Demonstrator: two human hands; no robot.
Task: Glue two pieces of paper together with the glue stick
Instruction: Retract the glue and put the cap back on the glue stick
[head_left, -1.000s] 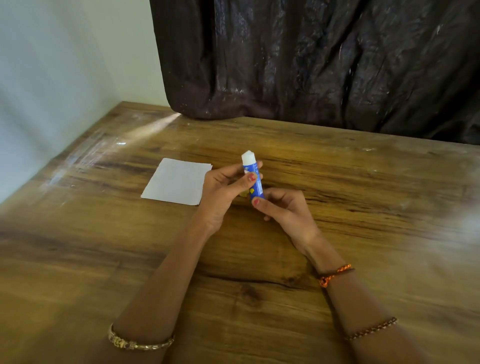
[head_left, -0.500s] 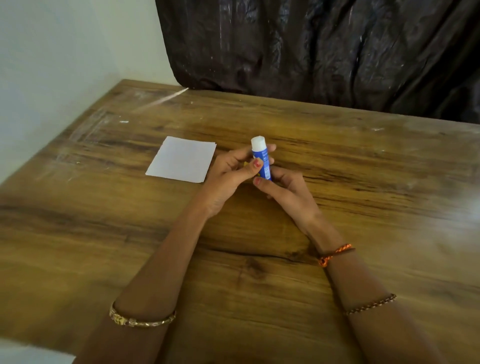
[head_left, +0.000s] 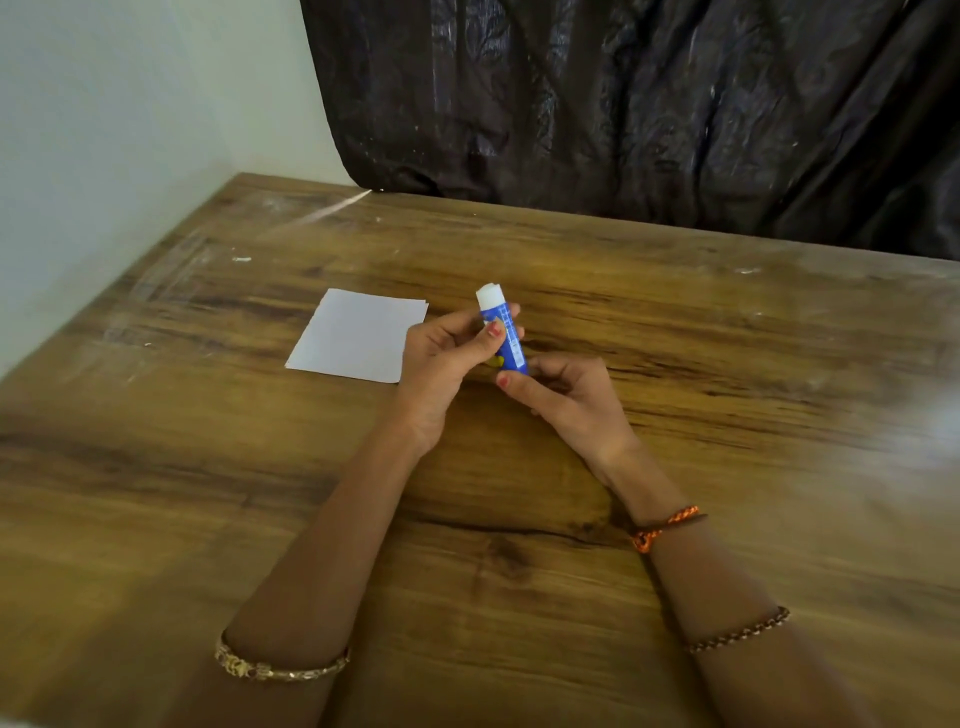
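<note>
The wooden table (head_left: 675, 364) carries the white paper (head_left: 358, 338) lying flat to the left of my hands; a second edge shows at its far corner, so it looks like two sheets stacked, with no glue on them that I can see. My left hand (head_left: 441, 364) pinches the upper barrel of the blue glue stick (head_left: 506, 338), upright above the table, and my right hand (head_left: 566, 400) grips its base. The white cap (head_left: 490, 295) is on, so uncapping, spreading and pressing all remain
</note>
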